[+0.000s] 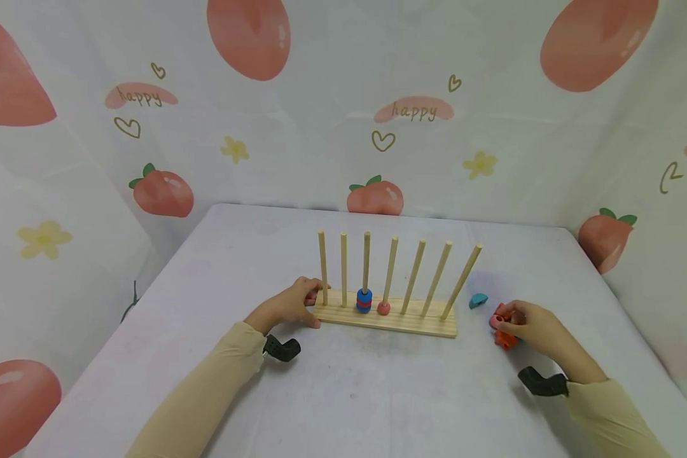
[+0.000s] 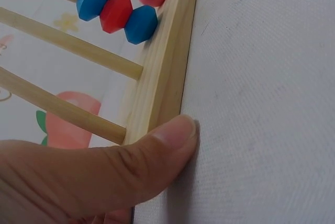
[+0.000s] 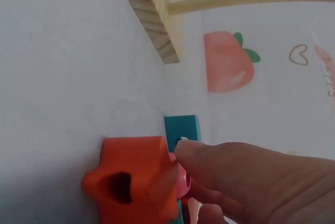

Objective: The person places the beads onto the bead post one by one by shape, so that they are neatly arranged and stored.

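My left hand (image 1: pixel 291 306) grips the left end of a wooden peg rack (image 1: pixel 386 322), its thumb (image 2: pixel 152 156) along the front edge of the base. Several upright pegs stand on the rack. The third from the left carries stacked blue, red and blue faceted beads (image 2: pixel 115 13). A round pink bead (image 1: pixel 383 308) sits at the foot of the fourth. Right of the rack, my right hand (image 1: pixel 531 327) pinches a pink bead (image 3: pixel 183 181) between thumb and fingers, partly hidden by them. Against it lies an orange bead with a hole (image 3: pixel 138 169).
A teal bead (image 1: pixel 478 300) with a flat side lies between the rack and my right hand. More red and teal pieces are partly covered by that hand. A patterned cloth (image 1: pixel 309 146) hangs behind the white table (image 1: pixel 343 394).
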{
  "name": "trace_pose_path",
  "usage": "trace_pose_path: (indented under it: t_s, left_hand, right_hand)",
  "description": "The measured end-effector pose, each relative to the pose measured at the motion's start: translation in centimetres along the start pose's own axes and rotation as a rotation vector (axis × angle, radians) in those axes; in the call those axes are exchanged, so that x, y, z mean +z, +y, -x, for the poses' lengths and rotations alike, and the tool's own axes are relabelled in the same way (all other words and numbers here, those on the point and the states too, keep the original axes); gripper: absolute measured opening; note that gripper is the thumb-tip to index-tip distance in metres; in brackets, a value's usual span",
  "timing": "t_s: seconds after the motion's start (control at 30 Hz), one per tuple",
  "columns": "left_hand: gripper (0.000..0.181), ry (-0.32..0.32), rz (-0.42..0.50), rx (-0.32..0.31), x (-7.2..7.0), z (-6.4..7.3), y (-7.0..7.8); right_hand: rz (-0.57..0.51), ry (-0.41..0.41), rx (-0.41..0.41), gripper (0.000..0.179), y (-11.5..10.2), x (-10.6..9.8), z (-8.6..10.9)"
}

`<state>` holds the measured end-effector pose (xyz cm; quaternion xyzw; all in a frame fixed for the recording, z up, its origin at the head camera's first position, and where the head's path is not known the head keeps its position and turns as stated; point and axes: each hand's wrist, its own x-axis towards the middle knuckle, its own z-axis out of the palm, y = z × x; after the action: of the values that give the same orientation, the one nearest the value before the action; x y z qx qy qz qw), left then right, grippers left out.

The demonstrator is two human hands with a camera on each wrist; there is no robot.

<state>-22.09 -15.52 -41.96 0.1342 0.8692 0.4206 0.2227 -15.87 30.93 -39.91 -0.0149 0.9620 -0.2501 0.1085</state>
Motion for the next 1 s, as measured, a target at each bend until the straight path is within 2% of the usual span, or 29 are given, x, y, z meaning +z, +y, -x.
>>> trace_pose_path:
  t_s: [0.3, 0.53, 0.8, 1.0]
  left_hand:
    - [0.079, -0.004, 0.03, -0.024, 0.1, -0.1, 0.0]
    - [0.079, -0.001, 0.027, -0.023, 0.1, 0.0, 0.0]
    - [0.079, -0.017, 0.023, 0.004, 0.0, 0.0, -0.1]
    - [0.079, -0.021, 0.012, 0.01, -0.1, -0.1, 0.0]
  right_hand:
    - [0.031, -0.004, 0.013, 0.029, -0.6, 0.5, -0.1]
    - [0.042, 0.034, -0.015, 0.018, -0.9, 0.9, 0.0]
    - [0.007, 0.059, 0.014, 0.031, -1.1, 0.7, 0.0]
    - [-0.026, 0.1, -0.027, 0.035, -1.9, 0.1, 0.0]
